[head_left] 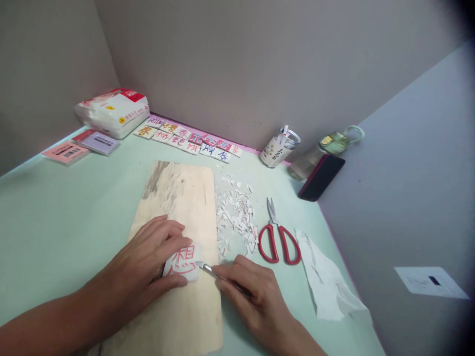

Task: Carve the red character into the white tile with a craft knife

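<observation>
A white piece with a red Chinese character [181,264] lies on a wooden board [185,198]. My left hand [156,254] grips its left side, thumb below and fingers above, pinning it to the board. In my right hand [252,289] is a craft knife [208,269], held like a pen. The blade tip points left and meets, or nearly meets, the piece's right edge. White shavings [237,210] are scattered just right of the board.
Red-handled scissors [278,237] and a crumpled tissue [326,277] lie to the right. Behind them stand a can [276,151], a bottle [306,160] and a leaning phone [322,178]. Several painted tiles [191,141], a tissue pack [115,113] and small packets [67,152] line the back.
</observation>
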Tool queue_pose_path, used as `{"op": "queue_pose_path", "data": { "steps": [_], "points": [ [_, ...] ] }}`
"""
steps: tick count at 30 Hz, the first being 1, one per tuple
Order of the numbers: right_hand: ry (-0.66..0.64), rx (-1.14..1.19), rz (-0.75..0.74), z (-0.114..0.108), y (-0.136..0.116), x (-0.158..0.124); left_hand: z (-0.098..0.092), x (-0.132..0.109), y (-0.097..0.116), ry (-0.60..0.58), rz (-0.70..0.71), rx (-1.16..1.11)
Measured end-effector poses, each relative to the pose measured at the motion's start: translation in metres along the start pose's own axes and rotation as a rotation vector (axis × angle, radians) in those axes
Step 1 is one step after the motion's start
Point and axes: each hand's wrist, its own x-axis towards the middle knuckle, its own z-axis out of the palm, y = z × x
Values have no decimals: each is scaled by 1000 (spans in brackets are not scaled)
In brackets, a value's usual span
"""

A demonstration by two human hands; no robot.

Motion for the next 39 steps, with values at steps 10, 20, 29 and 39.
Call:
{"op": "queue_pose_path", "data": {
  "steps": [10,20,29,39],
  "points": [
    [-41,-513,-439,-16,-8,-8,-4,5,-1,-40,51,-50],
    [-66,-86,-58,-26,-7,-4,-3,3,-2,-39,8,-32],
    [-145,-110,-53,-23,-11,-7,5,1,5,51,-57,-77],
    [-181,-189,-49,-22,-13,1,2,1,6,51,-59,-53]
  ]
}}
